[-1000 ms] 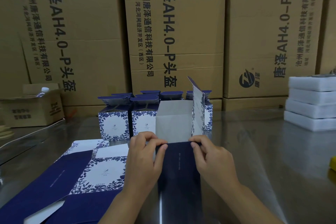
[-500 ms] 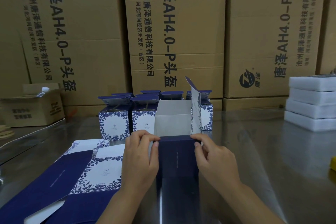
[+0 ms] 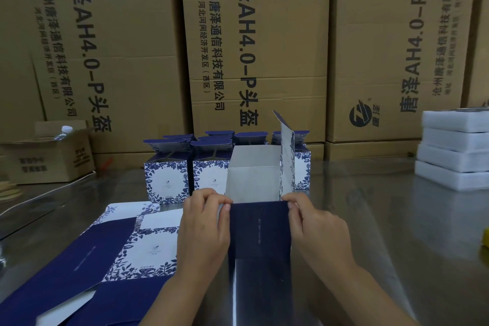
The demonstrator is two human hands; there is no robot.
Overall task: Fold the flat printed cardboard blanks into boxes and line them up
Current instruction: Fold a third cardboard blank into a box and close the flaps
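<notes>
A half-folded box [image 3: 259,230] stands in front of me on the steel table [image 3: 383,233]. Its navy front panel faces me, its grey inside shows behind, and a floral side panel rises at the right. My left hand [image 3: 205,230] pinches the navy panel's top left corner. My right hand [image 3: 317,230] pinches the top right corner. Several finished blue-and-white floral boxes [image 3: 166,180] stand in rows just behind. Flat printed blanks [image 3: 111,254] lie stacked at my left.
Large brown shipping cartons [image 3: 254,42] wall off the back of the table. White foam blocks [image 3: 455,148] are stacked at the right. A small open carton [image 3: 47,159] with a bottle stands at the left. A yellow object [image 3: 485,238] shows at the right edge.
The navy front panel has been lifted from lying nearly flat to standing upright, with both hands rising along its top edge. The floral side panel swung slightly left.
</notes>
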